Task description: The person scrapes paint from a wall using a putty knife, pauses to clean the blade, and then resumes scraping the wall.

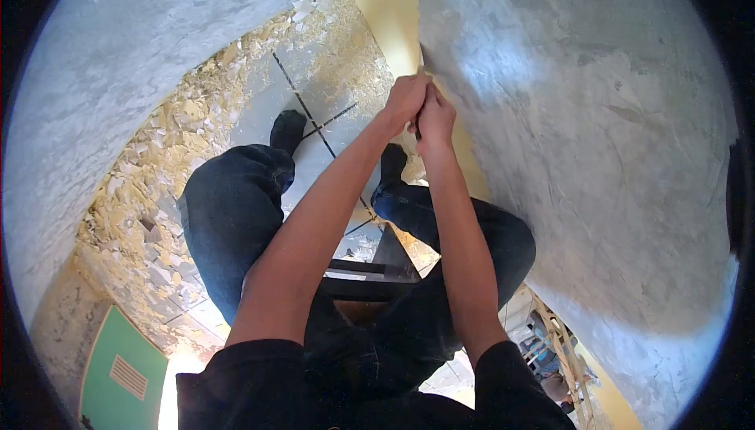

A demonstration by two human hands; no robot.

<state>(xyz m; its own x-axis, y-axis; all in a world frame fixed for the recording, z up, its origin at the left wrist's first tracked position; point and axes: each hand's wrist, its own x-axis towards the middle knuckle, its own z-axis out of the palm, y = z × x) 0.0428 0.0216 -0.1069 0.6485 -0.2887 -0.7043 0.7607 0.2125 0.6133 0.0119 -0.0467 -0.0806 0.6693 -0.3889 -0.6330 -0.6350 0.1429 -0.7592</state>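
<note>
Both of my hands are closed together on what looks like a scraper [418, 126], near the lower part of the right-hand wall [566, 147]. Its dark handle shows only in part between my fingers, and the blade is seen nearly edge-on against the wall. My left hand [406, 98] is at the front of the grip, and my right hand [437, 119] wraps the handle just beside it. A band of yellow paint [385, 9] runs along the bottom of the wall, with bare grey plaster above it.
Paint flakes [149, 194] cover much of the grey tiled floor [259, 112]. My legs straddle a dark low stool [366, 287]. A green door [122, 371] with a vent stands at the lower left, and a wooden frame [562, 343] at the lower right.
</note>
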